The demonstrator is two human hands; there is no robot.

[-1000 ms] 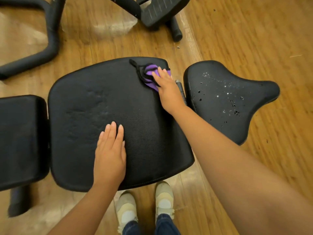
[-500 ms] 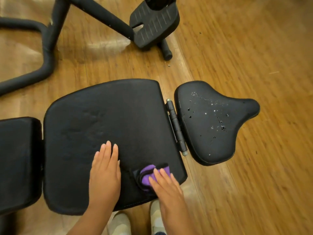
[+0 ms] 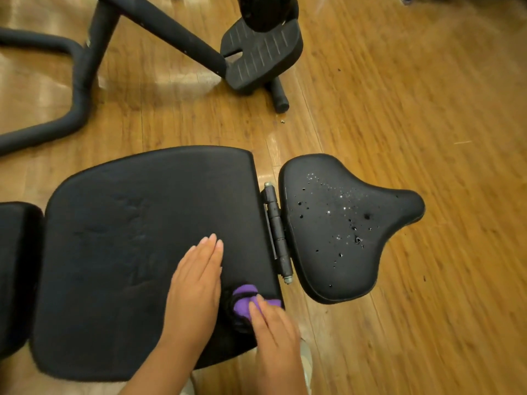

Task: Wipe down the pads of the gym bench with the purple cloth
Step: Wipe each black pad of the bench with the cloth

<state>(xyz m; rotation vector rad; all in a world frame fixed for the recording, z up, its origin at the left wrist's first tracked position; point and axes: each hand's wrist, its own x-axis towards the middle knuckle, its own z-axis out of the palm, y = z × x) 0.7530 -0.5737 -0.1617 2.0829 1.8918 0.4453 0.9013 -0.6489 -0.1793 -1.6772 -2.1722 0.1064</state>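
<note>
Change: I am seeing almost nothing moving; cloth staying at the near right corner.
Right hand (image 3: 273, 329): pressing purple cloth (image 3: 242, 303) onto main pad (image 3: 128, 252), grip unclear.
Left hand (image 3: 194, 292): lying flat, fingers released.

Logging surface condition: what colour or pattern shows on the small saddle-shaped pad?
Black saddle-shaped pad, speckled with scattered droplets or flecks; head view.

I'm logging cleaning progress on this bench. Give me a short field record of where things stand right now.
cloth: purple cloth, bunched, on the near right corner of the large pad
right hand: right hand pressing on the cloth
left hand: left hand flat on the large pad, beside the cloth
small pad: small pad speckled with droplets, apparently not wiped yet
far-left pad: far-left pad, partly out of view
floor: wooden floor
</note>
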